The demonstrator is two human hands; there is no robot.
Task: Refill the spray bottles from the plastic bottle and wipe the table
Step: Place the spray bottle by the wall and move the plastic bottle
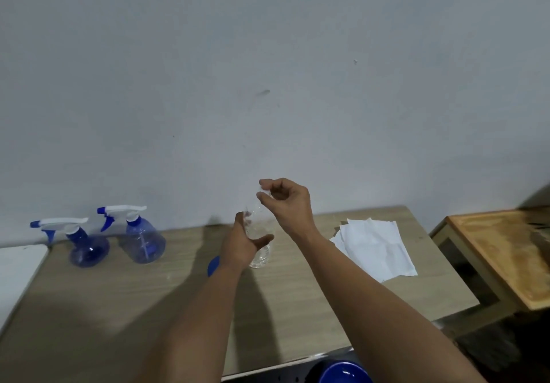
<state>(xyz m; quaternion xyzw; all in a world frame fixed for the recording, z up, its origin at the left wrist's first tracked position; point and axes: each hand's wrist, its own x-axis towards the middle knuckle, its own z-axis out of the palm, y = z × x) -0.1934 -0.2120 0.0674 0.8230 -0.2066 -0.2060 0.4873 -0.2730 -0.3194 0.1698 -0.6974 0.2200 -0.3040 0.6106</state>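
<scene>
Grey wall (268,70) backs our tan table (119,293). Two blue spray bottles (89,248) (144,242) stand upright near its far left edge. At the middle, our left hand (245,247) grips the clear plastic bottle (260,253), upright, neck pointing up. Our right hand (285,204) curls over its top; whether it pinches the cap, we cannot tell. White tissues (378,248) lie toward the right edge.

Left hand (247,244): grips clear plastic bottle (259,247), upright on table (119,299).
Right hand (285,201): fingers curled at bottle's top.
Spray bottles (116,238): far left.
Paper towels (376,248): right.
</scene>
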